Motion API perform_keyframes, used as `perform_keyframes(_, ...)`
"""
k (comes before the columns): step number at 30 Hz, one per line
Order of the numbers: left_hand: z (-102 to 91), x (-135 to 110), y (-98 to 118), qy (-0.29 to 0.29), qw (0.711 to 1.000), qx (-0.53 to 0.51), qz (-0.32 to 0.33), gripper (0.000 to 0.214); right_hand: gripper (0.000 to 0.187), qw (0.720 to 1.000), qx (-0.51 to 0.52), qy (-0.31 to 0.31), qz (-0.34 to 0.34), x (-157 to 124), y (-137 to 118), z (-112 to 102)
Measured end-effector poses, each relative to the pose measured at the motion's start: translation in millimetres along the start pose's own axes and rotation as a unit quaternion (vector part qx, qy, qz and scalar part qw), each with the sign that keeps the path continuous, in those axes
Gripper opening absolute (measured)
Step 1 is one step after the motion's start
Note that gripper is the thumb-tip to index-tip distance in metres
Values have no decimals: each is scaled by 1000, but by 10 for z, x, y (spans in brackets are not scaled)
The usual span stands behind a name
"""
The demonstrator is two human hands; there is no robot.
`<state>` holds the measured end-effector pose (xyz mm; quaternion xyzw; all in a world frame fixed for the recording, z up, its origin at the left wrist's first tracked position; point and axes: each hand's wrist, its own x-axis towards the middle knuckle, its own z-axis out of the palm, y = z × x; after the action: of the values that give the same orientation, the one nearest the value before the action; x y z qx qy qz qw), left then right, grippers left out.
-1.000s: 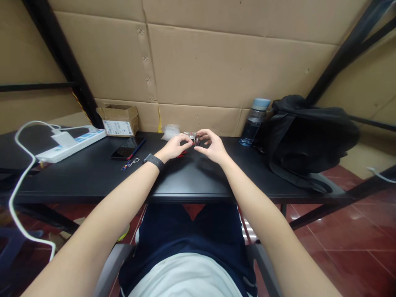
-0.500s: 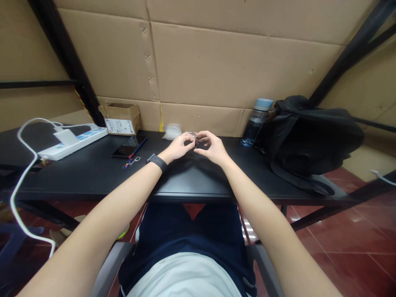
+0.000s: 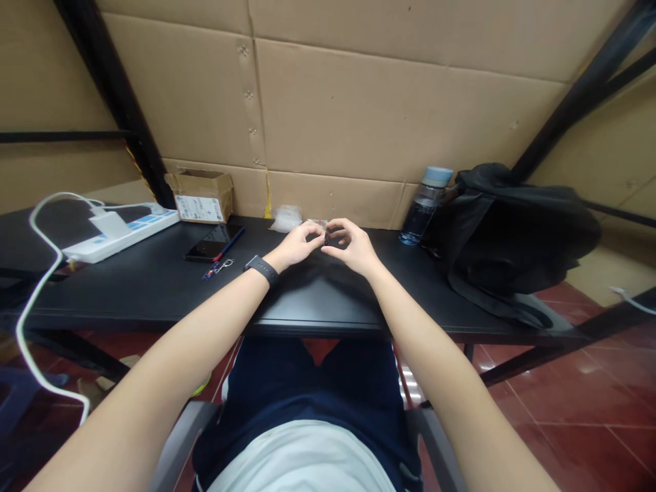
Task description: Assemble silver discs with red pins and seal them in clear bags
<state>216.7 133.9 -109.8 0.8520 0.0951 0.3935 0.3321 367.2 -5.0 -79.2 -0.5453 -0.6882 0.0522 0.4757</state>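
A small dark round-looking piece, too small to name, is held up between my hands above the black table. My left hand pinches its left side between thumb and fingers, and a dark watch is on that wrist. Curled around the piece from the right is my right hand, its index fingertip near the top and its thumb near the bottom. Partly behind the fingers lies a small clear packet with some colour in it. A crumpled clear plastic bag rests left of that, close to the cardboard wall.
On the left of the black table are a power strip with a white cable, an open cardboard box, a phone and a keyring. A water bottle and a black bag stand right.
The view has shifted very slightly. Both hands keep nearly the same hold on the small dark piece, which seems turned a little.
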Motion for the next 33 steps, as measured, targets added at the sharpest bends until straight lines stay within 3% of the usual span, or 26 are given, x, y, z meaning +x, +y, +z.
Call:
perform_keyframes(10, 2, -32, -5, -10, 1000, 21, 4, 18, 48, 999, 32, -3, 16, 4, 65, 64)
perform_keyframes(16, 22, -25, 61, 17, 999, 31, 16, 16, 56, 996, 65, 21, 52, 14, 58, 33)
perform_keyframes(20, 6, -25, 74, 18, 999, 42, 14, 18, 40, 993, 67, 59, 73, 40, 99, 22)
perform_keyframes(23, -3, -33, 70, 12, 999, 45, 26, 16, 31, 997, 30, 28, 60, 36, 130, 7)
perform_keyframes(27, -6, -46, 70, 1, 998, 62, 31, 14, 34, 998, 44, -19, 32, 4, 145, -9)
perform_keyframes(33, -13, -45, 45, -1, 998, 58, 26, 16, 35, 997, 67, -39, 25, -9, 166, -2)
